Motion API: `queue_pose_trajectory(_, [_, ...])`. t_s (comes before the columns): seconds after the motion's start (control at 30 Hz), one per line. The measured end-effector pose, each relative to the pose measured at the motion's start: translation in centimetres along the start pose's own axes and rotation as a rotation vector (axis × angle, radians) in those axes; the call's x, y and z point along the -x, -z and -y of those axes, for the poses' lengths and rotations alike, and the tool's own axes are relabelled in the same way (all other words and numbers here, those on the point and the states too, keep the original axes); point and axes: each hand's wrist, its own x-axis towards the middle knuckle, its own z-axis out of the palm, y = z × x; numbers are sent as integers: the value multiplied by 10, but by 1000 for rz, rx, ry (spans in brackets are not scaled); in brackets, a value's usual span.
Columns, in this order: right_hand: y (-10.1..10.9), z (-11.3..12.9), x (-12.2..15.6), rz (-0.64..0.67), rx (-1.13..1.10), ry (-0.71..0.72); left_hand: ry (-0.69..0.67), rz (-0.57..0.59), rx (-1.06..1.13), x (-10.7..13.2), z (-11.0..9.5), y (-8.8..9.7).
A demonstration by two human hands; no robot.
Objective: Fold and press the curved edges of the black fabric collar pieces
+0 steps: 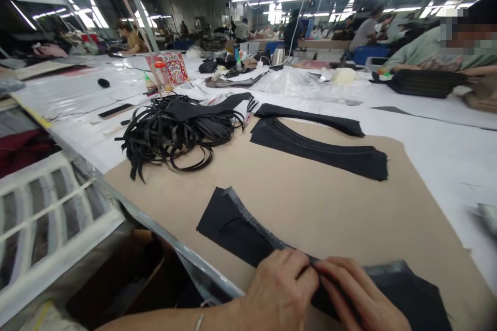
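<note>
Curved blk fabric panel lies at the near edge of the table, on a tan sheet, one end out to the left, the other running right past the hands. L hand: fingers curled in, thumb side closed on the panel's edge near mid-length. R hand: fingers nearly straight & held together, tips pinched on the same edge just beside the L hand; its thumb is partly hidden, so can't tell exactly how it sits.

Handling (my guess): v. light, soft but w/ some body, since the free end lies flat & keeps its shape. Matte face, so prob. not slippery. Not fragile, tho the curved edge could stretch or pucker if tugged. Grey speckled band along that edge may be a bit stiffer; can't tell what it's made of.

Best hold: fingertip pinch on the curved edge, both hands close tog., w/ light pressure; avoid lifting by one corner, b/c the rest would prob. sag or twist. Similar curved panels, upper & lower, lie beyond; pile of blk strips is well clear, far left.
</note>
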Motion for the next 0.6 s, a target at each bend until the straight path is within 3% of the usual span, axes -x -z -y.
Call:
queue_pose_trajectory(0.13, [-21, 20, -15, 10, 17, 43, 313, -157, 23, 3, 32, 46])
queue_pose_trajectory(0.23, [-30, 19, -10, 34, 93, 71, 423, -77, -15, 0, 60, 66])
queue_pose_trajectory(0.37, [-36, 16, -4, 47, 182, 114, 459, 98, 60, -5, 82, 70])
queue_pose_trajectory(0.6, [-35, 18, -11, 76, 231, 117, 494, 219, 132, -16, 92, 70])
